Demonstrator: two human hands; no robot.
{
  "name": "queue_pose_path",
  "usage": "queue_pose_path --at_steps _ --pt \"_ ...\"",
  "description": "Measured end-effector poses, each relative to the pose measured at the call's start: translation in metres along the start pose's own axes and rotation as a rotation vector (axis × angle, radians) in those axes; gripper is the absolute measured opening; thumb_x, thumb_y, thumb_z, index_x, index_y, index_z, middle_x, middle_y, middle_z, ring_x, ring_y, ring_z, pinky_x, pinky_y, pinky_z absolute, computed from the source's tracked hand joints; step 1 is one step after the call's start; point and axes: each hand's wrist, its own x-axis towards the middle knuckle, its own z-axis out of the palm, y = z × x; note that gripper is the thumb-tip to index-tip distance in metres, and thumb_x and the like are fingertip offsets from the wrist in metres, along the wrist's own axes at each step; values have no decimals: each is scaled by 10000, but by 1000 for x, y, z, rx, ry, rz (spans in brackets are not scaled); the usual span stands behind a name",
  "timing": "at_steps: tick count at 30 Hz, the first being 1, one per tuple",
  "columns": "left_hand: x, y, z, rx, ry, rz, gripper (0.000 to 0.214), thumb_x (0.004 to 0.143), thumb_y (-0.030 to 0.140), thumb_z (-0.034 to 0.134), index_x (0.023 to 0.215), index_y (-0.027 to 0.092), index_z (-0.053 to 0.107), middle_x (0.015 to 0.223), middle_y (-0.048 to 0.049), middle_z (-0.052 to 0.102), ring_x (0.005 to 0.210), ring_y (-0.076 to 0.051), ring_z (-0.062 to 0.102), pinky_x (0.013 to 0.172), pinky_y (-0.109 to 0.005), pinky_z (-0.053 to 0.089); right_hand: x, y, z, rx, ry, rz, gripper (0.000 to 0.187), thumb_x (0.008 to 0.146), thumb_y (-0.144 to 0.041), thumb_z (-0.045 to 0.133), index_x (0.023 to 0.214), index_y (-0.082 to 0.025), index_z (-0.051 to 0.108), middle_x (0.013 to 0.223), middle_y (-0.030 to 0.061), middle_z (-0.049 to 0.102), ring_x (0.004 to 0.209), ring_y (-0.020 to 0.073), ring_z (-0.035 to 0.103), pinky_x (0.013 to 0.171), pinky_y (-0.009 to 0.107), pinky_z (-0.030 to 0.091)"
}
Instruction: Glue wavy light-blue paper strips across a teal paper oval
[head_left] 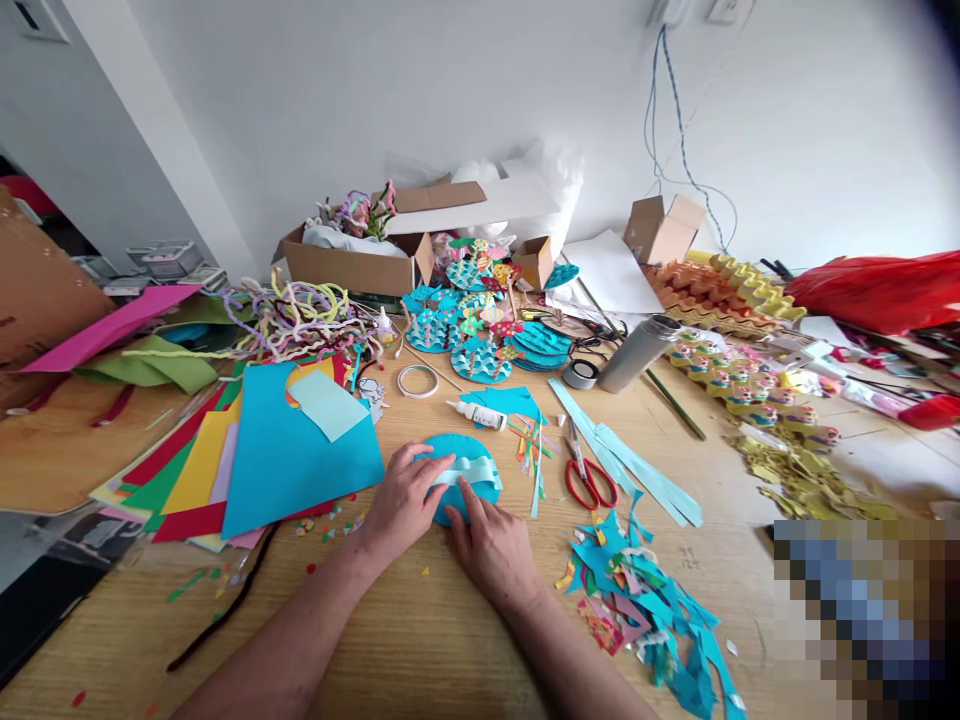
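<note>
A round blue paper disc (450, 447) lies on the table in front of me, with a wavy light blue paper strip (480, 470) across it. My left hand (405, 497) covers the disc's left side, its thumb and fingers closed on the strip's left end. My right hand (495, 545) presses the strip onto the disc with its index finger; the thumb is at the disc's near edge and the other fingers are curled. Just beyond the disc lies a white glue bottle (481, 415) on its side. Red-handled scissors (590, 482) rest to the right.
Coloured paper sheets (300, 480) are stacked at left, below a tangle of pipe cleaners (300, 315). Finished-looking fish decorations (480, 335), a tape roll (418, 381) and a metal flask (640, 353) stand behind. Blue scraps (675, 610) and light blue strips (637, 465) lie at right.
</note>
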Motion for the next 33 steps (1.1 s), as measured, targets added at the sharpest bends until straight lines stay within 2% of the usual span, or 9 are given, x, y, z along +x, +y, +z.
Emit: queue_pose_path --at_steps 5,12,21,33 --pt "0 -1 1 -3 -11 12 347 871 175 540 1211 226 581 1057 -84 666 1089 -245 546 932 -457 495 0 -1 0 -11 -56 20 388 966 -332 431 1236 -88 565 766 83 720 632 164 677 513 226 403" --pt "-1 -1 2 4 -22 20 340 865 169 542 1200 207 587 1059 -95 661 1088 -241 533 931 -444 491 2 -2 -1 -16 -99 36 392 958 -352 448 1241 -104 559 771 65 722 630 177 681 503 246 411" --pt "-2 -1 2 14 -55 12 334 857 151 561 1187 195 587 1063 -96 645 1079 -243 521 949 -446 476 2 -3 -1 -17 -111 50 383 951 -344 466 1235 -108 569 792 66 727 645 182 687 508 246 413" --pt "-2 0 1 5 -72 4 364 862 184 571 1225 180 567 1079 -101 648 1107 -250 500 959 -432 463 4 -4 -5 -9 -270 121 446 985 -397 354 1320 -155 519 873 87 727 734 180 689 570 223 434"
